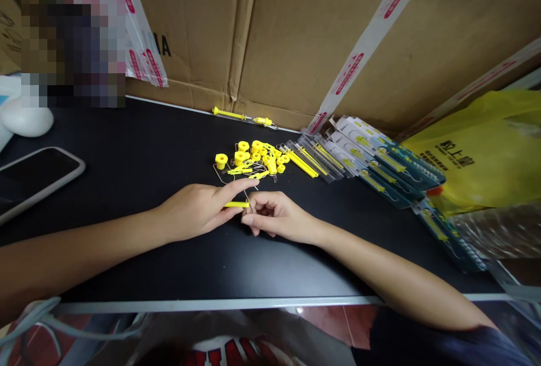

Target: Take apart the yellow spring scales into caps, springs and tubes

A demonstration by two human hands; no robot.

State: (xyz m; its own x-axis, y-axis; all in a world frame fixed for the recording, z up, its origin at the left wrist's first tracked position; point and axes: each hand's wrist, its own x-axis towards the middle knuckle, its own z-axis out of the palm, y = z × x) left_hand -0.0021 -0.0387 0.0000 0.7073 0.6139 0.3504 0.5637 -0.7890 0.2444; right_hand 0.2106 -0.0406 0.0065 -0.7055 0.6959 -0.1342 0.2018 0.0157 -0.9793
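My left hand (196,210) is closed around a thin yellow rod (236,204), whose end points at my right hand. My right hand (281,217) pinches a thin metal wire (249,200) with thumb and fingers, close to the rod's tip. Whether wire and rod touch, I cannot tell. Just beyond both hands lies a pile of small yellow plastic parts (240,157) mixed with metal hooks and springs. Clear tubes (310,155) and yellow strips lie to the right of the pile. One longer yellow piece with a clear tube and hook (230,114) rests near the cardboard.
Several packaged yellow items on printed cards (380,166) are stacked at the right, beside a yellow plastic bag (477,152). A phone (40,177) and a white rounded object (27,116) are at the left. Taped cardboard (296,39) stands behind the black table (160,276).
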